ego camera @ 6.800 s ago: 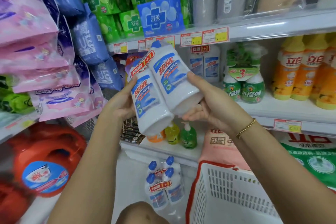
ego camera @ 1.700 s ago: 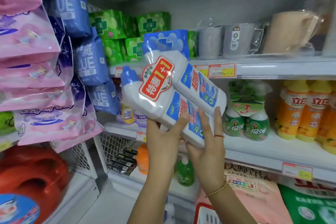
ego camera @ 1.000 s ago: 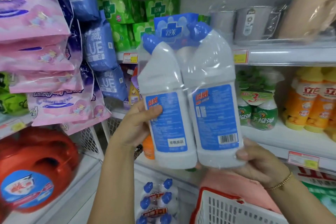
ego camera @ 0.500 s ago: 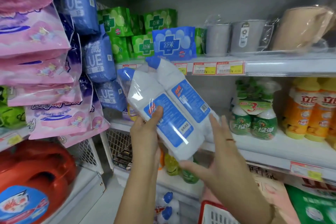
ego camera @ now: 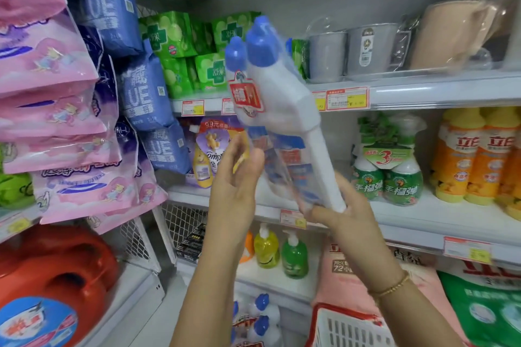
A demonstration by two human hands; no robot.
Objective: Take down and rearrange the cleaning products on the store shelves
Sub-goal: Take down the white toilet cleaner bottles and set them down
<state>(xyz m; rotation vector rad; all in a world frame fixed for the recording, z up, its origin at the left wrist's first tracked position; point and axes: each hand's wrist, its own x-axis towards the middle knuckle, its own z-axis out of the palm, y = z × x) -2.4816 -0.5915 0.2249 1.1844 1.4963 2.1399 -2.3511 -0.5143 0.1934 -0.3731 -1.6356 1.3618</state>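
The person is holding a shrink-wrapped twin pack of white cleaner bottles point(ego camera: 282, 121) up in the middle of the frame. It is tilting slightly, with its blue caps toward the top and its base low at centre right. The right hand point(ego camera: 341, 217), wearing a thin bracelet point(ego camera: 392, 287), is cupping the base with curled fingers. The left hand point(ego camera: 234, 191) is touching the pack's left edge, fingers raised and thumb against the front. Motion blur is hiding whether it is gripping or only steadying.

The raised pack is blocking part of the upper shelf's green packets point(ego camera: 180, 45) and price tags point(ego camera: 348, 98), and it is covering the edge of a purple pouch point(ego camera: 208, 149) behind it. Grey cups point(ego camera: 352, 50) and a wrapped beige jug point(ego camera: 451, 33) are standing at upper right. Green spray bottles point(ego camera: 389, 177) and orange bottles point(ego camera: 473, 163) are filling the middle shelf at right.

Pink bags point(ego camera: 48, 87) and blue bags point(ego camera: 141, 93) are crowding the left side, above a red detergent jug point(ego camera: 56, 290) at lower left. Pump bottles point(ego camera: 282, 253) and black boxes point(ego camera: 191, 242) are sitting on the lower shelf. More twin packs point(ego camera: 259, 315) are lying at bottom centre beside a red-rimmed white basket point(ego camera: 346, 327).
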